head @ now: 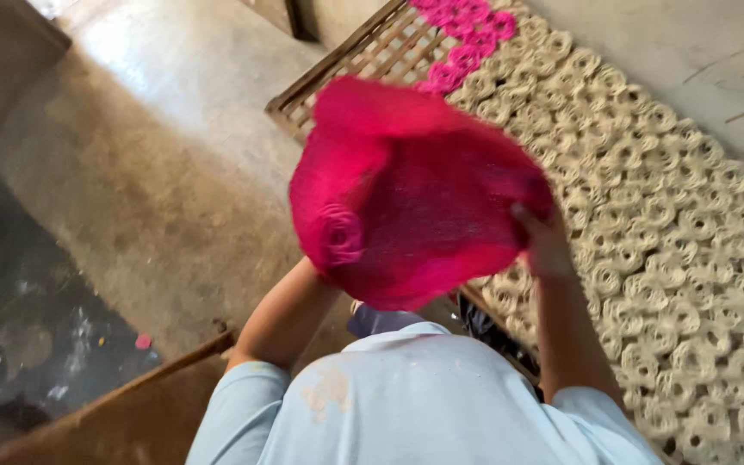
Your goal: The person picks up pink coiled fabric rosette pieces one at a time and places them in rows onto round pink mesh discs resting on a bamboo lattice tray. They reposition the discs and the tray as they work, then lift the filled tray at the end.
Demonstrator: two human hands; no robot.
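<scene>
Holding pink mesh tray (pixel 406 189), domed, blurred; right hand (pixel 544 245) grip clamped on rim; left grip hidden

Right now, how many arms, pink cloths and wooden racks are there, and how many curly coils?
Bare arms: 2 (left arm, right arm)
Pink mesh cloth: 1
Wooden rack: 1
Cream coils and pink coils: too many to count
Total counted: 4
</scene>
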